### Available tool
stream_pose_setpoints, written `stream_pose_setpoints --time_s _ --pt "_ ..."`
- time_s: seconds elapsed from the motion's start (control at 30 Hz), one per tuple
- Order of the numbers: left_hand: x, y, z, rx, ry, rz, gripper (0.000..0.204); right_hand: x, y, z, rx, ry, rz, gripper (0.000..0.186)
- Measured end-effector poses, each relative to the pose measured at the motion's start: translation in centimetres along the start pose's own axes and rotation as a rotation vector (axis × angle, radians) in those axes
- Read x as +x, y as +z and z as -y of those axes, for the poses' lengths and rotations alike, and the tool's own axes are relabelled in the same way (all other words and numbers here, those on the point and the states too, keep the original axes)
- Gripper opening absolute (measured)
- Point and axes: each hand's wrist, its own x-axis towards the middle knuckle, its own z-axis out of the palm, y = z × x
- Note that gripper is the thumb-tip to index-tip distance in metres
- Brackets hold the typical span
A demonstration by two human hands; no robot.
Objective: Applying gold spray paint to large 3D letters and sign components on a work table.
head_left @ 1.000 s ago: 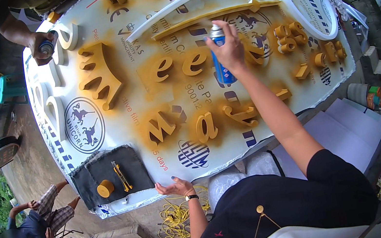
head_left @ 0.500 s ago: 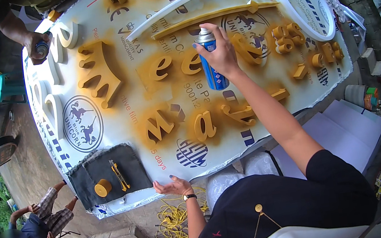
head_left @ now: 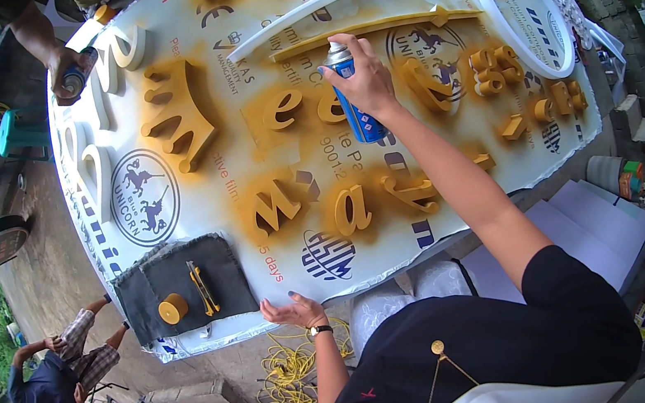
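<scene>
My right hand (head_left: 366, 82) is closed round a blue spray can (head_left: 366, 121), its index finger at the nozzle on top. The can is held over the middle of a printed white panel (head_left: 290, 266), partly covering one of the gold cursive letters (head_left: 284, 110). Around it lie more gold-painted letters and a gold crown (head_left: 190, 125). Beyond the can rest a slim gold curved strip (head_left: 380, 29) and a similar white strip (head_left: 327, 6). At the panel's near edge, my left hand (head_left: 294, 312) is open, palm turned up, holding nothing.
A dark cloth (head_left: 138, 277) at the near left bears a gold cap (head_left: 173, 309) and a yellow utility knife (head_left: 203, 288). At far left, another person's hand (head_left: 60, 65) grips a spray can (head_left: 73, 81) near white letters (head_left: 97, 181). A white oval ring (head_left: 487, 10) lies at right; yellow cable (head_left: 286, 374) lies below.
My right hand has shifted slightly left over the panel with the spray can, which tilts a little more. The left hand stays near the edge. The whole view has shifted slightly.
</scene>
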Motion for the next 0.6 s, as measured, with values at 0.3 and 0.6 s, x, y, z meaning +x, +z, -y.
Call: stream_pose_setpoints --time_s 0.3,0.6 --pt "0.4 -0.2 -0.3 -0.006 0.014 0.006 0.069 0.6 0.4 0.5 -0.004 -0.123 0.006 0.051" --pt "0.0 0.2 -0.8 -0.028 0.035 -0.05 0.07 -9.5 -17.8 -6.6 2.457 0.624 0.189 0.064"
